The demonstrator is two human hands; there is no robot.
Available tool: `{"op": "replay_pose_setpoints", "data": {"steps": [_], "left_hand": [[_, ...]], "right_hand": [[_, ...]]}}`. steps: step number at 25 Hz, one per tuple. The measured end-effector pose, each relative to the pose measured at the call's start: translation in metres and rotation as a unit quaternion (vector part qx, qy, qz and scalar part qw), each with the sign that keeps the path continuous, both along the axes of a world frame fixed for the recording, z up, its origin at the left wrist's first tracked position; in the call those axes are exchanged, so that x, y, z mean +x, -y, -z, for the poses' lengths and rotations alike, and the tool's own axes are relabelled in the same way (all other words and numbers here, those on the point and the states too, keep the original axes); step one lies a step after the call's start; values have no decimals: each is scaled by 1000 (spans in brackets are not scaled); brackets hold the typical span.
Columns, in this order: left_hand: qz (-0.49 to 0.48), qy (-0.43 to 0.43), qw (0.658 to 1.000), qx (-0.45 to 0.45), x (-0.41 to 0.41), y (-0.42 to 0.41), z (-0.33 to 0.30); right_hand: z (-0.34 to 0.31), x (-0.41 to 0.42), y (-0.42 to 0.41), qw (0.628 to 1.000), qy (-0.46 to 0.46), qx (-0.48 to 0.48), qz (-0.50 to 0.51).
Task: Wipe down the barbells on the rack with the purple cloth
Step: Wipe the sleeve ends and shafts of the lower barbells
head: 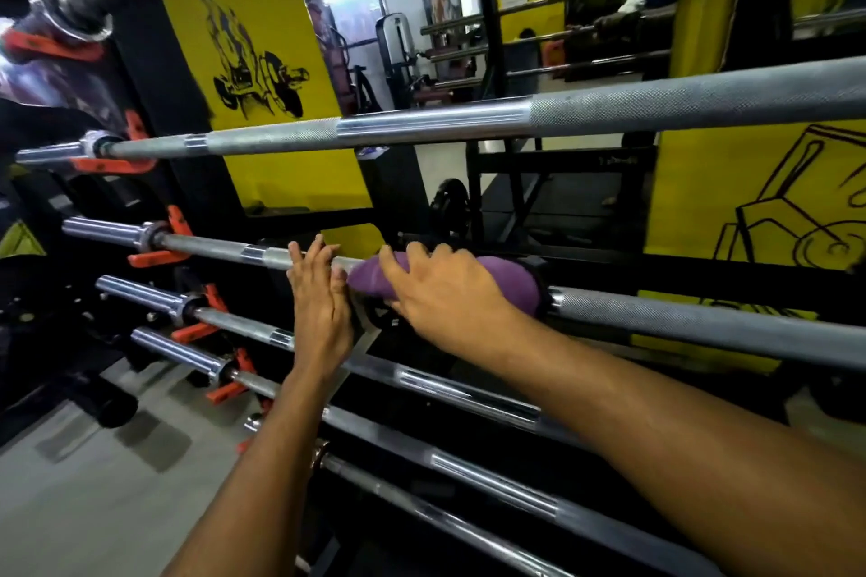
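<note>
You are in the middle of wiping the third barbell (703, 323) down from the top of the rack (178, 244), the one that runs from the left-centre of the frame to the right edge. Your right hand (440, 290) is curled over the purple cloth (511, 281), which is wrapped around this bar at the centre of the frame, so the cloth sits between your palm and the steel. Your left hand (318, 290) is just beside the cloth on its left, fingers straight and fairly wide, fingertips touching the same bar; it grips nothing.

By my reading, the next move calls for sliding the cloth along the shaft while you keep it closed around the bar, and the left hand will need to clear out of the way if you go left. The knurled stretch to the right may drag on the fabric. The bar above (421, 127) and the lower bars (468, 389) towards the bottom of the frame look like they are yet to be reached, though I cannot tell which are already clean.

No containers show in this view.
</note>
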State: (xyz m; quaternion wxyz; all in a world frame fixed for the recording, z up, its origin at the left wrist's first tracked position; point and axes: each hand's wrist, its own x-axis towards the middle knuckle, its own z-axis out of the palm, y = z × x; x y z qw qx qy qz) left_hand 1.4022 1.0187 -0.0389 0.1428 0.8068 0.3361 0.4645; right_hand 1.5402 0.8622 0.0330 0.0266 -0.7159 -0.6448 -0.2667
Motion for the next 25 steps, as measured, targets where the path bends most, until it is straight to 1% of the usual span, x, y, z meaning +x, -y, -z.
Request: {"op": "replay_pose_setpoints", "data": {"steps": [3, 5, 7, 9, 12, 15, 18, 19, 22, 25], "left_hand": [[1, 27, 1000, 11, 4, 0, 2], [0, 33, 999, 19, 9, -1, 5], [-5, 35, 999, 19, 11, -3, 8], [3, 35, 999, 28, 12, -7, 10], [10, 7, 998, 57, 5, -15, 12], [21, -9, 997, 78, -2, -19, 11], [33, 3, 996, 82, -3, -20, 13], [35, 8, 996, 84, -2, -22, 14], [41, 25, 995, 83, 1, -25, 18], [56, 31, 994, 87, 0, -25, 19]], "right_hand": [[7, 31, 59, 1000, -5, 10, 29], [9, 45, 87, 998, 22, 23, 48], [4, 34, 71, 996, 2, 34, 78], [1, 8, 24, 996, -26, 30, 78], [3, -22, -26, 997, -30, 3, 68], [7, -9, 0, 997, -12, 30, 71], [13, 10, 45, 990, 18, 54, 130], [13, 9, 48, 986, 15, 62, 155], [10, -13, 14, 979, -21, 70, 191], [13, -35, -26, 984, -45, 74, 155]]}}
